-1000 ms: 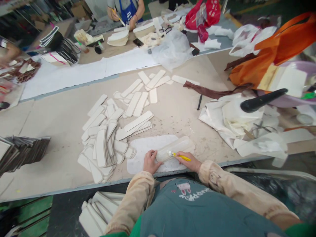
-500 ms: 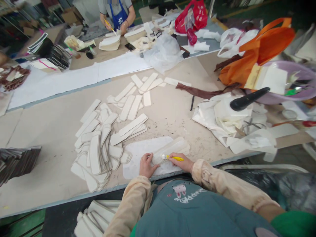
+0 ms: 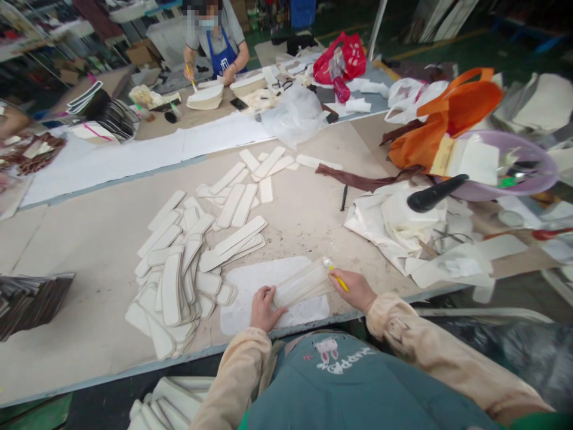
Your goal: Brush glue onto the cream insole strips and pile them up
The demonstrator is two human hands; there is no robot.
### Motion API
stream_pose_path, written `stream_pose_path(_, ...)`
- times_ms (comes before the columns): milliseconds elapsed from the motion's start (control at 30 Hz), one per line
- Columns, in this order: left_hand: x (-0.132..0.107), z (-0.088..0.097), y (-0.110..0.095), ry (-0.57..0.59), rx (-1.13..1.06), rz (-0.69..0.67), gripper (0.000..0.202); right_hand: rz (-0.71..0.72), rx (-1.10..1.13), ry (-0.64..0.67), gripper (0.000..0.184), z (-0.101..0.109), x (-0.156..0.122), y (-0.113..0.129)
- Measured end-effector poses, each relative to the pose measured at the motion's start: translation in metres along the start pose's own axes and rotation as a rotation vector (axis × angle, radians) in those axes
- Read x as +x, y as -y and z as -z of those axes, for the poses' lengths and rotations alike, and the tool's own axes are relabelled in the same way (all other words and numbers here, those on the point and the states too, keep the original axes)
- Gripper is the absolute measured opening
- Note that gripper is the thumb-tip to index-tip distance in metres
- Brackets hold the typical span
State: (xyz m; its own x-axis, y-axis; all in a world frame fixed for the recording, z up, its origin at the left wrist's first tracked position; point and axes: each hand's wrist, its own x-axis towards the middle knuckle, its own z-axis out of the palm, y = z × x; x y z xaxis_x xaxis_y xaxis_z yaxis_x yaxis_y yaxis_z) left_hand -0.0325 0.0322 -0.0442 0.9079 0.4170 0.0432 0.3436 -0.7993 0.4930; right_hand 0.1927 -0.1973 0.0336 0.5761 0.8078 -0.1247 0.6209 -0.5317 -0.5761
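Observation:
On the white sheet at the table's near edge lies a long, pale, translucent strip, apparently with others under it. At its left end rests my left hand, thumb and forefinger spread apart and touching the end. Closed around a yellow-handled brush is my right hand. The brush's white-coated tip meets the strip's far right end. Left of the sheet, many pale rounded strips lie in a loose, overlapping heap.
A white container with a black-handled tool stands to the right. Behind it are a purple basin and an orange bag. Dark stacked pieces sit at left. Across the table, a co-worker holds another brush.
My right hand has moved the brush rightward and away from me along the strip, from near its middle to its far end. My left hand stays at the left end. The view has tilted up slightly.

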Motion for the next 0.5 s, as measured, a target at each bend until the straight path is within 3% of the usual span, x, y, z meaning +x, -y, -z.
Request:
stream_pose_path(100,0.000,0.001,0.000,0.025,-0.011,0.010,0.072,0.021,-0.141,0.133,0.024,-0.017,0.005,0.022)
stream_pose_path(200,0.001,0.003,-0.002,0.058,-0.028,0.033,0.073,0.111,-0.126,0.211,0.015,-0.030,0.008,0.043)
stream_pose_path(267,0.001,0.006,-0.004,0.069,-0.035,0.048,0.074,0.216,-0.045,0.266,0.016,-0.031,0.007,0.055)
stream_pose_path(367,-0.001,0.013,-0.009,0.106,-0.048,0.056,0.081,0.301,0.255,0.271,0.025,-0.022,0.003,0.064)
stream_pose_path(500,-0.003,0.027,-0.007,0.183,-0.095,0.044,0.096,0.042,0.552,0.169,0.028,-0.007,-0.006,0.054)
